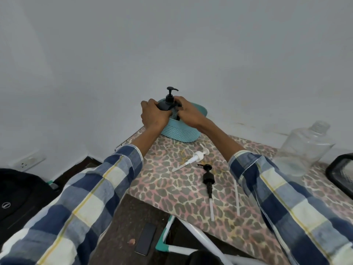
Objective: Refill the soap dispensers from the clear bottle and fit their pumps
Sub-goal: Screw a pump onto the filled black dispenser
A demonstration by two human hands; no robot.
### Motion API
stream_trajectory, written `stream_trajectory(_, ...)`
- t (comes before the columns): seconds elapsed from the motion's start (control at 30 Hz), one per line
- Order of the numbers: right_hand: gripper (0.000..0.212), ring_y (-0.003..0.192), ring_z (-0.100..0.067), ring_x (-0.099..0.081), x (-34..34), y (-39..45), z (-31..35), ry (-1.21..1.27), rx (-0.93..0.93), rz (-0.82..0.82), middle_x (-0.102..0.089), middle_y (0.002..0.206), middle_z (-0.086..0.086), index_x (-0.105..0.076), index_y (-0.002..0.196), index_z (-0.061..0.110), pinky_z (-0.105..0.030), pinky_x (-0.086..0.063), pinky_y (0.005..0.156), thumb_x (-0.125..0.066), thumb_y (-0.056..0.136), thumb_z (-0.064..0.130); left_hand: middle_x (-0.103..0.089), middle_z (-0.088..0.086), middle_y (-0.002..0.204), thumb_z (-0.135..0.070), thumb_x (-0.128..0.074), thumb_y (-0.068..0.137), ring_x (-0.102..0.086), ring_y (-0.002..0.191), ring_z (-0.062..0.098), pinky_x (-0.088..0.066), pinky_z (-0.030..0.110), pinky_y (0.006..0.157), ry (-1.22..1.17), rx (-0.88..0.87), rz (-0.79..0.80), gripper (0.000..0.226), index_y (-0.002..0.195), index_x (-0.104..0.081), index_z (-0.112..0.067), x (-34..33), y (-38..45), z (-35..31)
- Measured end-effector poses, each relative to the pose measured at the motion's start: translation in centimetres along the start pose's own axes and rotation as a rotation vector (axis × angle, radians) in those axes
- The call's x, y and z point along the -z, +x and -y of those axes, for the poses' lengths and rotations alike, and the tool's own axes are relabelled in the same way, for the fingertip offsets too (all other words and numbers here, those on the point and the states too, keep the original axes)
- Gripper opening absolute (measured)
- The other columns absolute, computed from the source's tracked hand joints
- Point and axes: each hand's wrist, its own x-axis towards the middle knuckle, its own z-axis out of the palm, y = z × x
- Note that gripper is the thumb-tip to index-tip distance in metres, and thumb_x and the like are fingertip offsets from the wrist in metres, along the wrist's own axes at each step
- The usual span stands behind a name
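Dark dispenser (165,106), pump on, sits at the teal basket (179,131) at the worktop's (172,188) far end, left hand (153,115) and right hand (188,113) both wrapped around it. Nearer lie a white pump (193,159) and black pump (208,178); clear bottle (303,148) stands right.

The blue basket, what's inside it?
A dark soap bottle with its black pump sticks out of the basket. Both hands cover the rest inside.

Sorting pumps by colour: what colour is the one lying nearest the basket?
White, clear in the head view; the black pump lies nearer the person.
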Motion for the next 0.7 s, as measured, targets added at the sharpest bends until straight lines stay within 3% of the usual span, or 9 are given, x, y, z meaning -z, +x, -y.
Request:
stream_trajectory(0.07, 0.072, 0.146, -0.024, -0.048, -0.07, 0.04, -0.37, 0.026, 0.03, -0.009, -0.05, 0.159, -0.009, -0.039, 0.158, 0.012, -0.042, -0.043, 0.119, -0.037, 0.091, -0.016, -0.05, 0.008, 0.131, -0.033, -0.084, 0.082, -0.066, 0.106, 0.033, -0.052, 0.04, 0.085, 0.026, 0.039, 0.003, 0.052, 0.124, -0.06, -0.013, 0.08, -0.03, -0.31)
stream_trajectory(0.23, 0.073, 0.15, -0.026, -0.043, -0.05, 0.0, -0.65, -0.033, 0.062, 0.034, -0.045, 0.162, -0.012, -0.033, 0.159, 0.008, -0.043, -0.038, 0.123, -0.036, 0.092, -0.019, -0.051, 0.006, 0.125, -0.018, -0.077, 0.084, -0.06, 0.09, 0.029, -0.047, 0.039, 0.077, 0.027, 0.054, -0.057, 0.045, 0.121, -0.052, -0.023, -0.2, -0.22, -0.97)
stream_trajectory(0.43, 0.071, 0.148, -0.035, -0.045, 0.07, 0.25, -0.22, -0.135, 0.019, 0.109, -0.038, 0.162, -0.016, -0.02, 0.162, 0.012, -0.048, -0.043, 0.118, -0.039, 0.098, -0.012, -0.05, 0.007, 0.129, -0.022, -0.083, 0.082, -0.066, 0.105, 0.031, -0.048, 0.039, 0.08, 0.053, 0.067, -0.025, 0.055, 0.126, -0.05, -0.02, -0.17, 0.21, -0.99)
stream_trajectory(0.53, 0.07, 0.14, -0.045, -0.05, 0.01, 0.32, -0.22, -0.171, -0.003, 0.141, -0.04, 0.156, -0.019, -0.018, 0.16, 0.018, -0.06, -0.045, 0.113, -0.04, 0.099, -0.007, -0.051, 0.01, 0.133, -0.031, -0.082, 0.083, -0.065, 0.114, 0.034, -0.051, 0.042, 0.085, 0.109, 0.095, 0.001, 0.059, 0.132, -0.055, -0.012, -0.3, 0.44, -0.89)
stream_trajectory(0.7, 0.068, 0.132, -0.046, -0.056, -0.25, 0.09, 0.0, -0.206, -0.009, 0.128, -0.048, 0.15, -0.025, -0.019, 0.161, 0.017, -0.061, -0.046, 0.109, -0.037, 0.099, -0.005, -0.052, 0.012, 0.136, -0.039, -0.085, 0.081, -0.065, 0.116, 0.036, -0.045, 0.04, 0.083, 0.163, 0.105, -0.02, 0.067, 0.133, -0.053, -0.01, -0.42, 0.56, -1.12)
